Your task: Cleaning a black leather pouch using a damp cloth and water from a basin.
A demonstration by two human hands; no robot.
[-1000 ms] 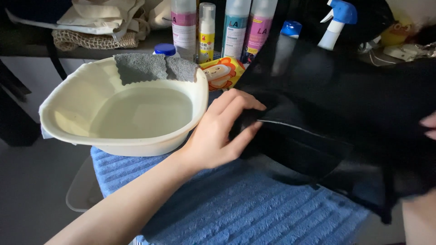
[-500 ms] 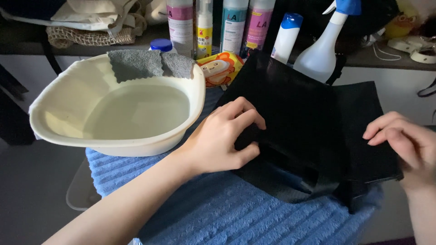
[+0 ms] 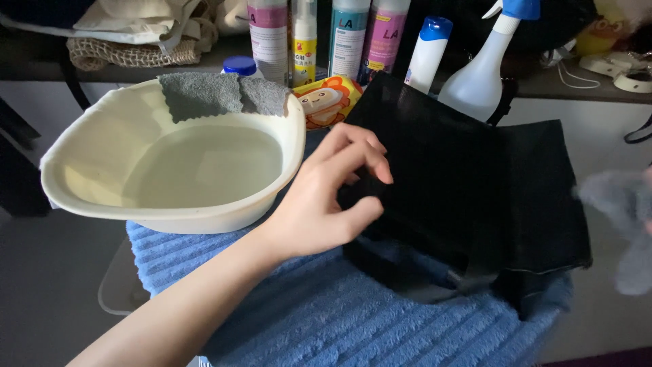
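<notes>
Head view: left hand (image 3: 326, 197), fingers spread loose, rests on black bag (image 3: 462, 197) atop blue towel (image 3: 339, 319); cream basin (image 3: 170, 170) of water at 9 o'clock; right hand (image 3: 628, 217) blurred, grip unclear.

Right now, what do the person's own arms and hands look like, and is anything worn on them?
The left hand and its forearm are bare: no sleeve, glove, ring or watch shows. The right hand is only a motion-blurred shape at the frame edge, so I cannot tell.

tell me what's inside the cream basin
The cream basin holds clear water, and a grey cloth hangs over its back rim. Nothing else shows in it.
</notes>
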